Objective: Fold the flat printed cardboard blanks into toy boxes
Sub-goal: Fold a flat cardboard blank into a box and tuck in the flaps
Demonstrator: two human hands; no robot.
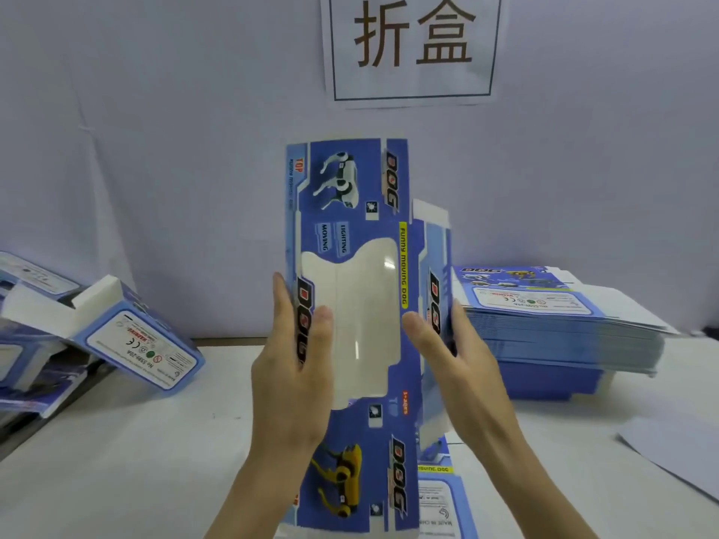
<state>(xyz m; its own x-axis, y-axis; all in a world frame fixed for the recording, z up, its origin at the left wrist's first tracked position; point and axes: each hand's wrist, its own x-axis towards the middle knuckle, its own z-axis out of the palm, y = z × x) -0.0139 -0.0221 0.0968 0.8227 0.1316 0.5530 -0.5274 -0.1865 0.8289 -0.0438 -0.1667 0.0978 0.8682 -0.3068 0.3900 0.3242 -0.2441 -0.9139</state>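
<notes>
table (155,441): white top.
right: a stack of flat blanks (564,344) is laid on it.
left edge: folded boxes (136,344) are piled, tilted.
near edge: a loose blank (443,499) is laid flat.
right front: a grey sheet (677,453) is laid.

Centre, above bench (136,441): blank (362,297) upright between left grip (295,367) and right grip (459,367). Beneath it, to right, on bench: second blank (439,499) lying flat. Right, further back: stack of blanks (560,328) on bench. Left edge: folded boxes (128,336) piled. Far right: loose sheet (677,457). Behind, on wall (155,149): sign (412,44).
</notes>
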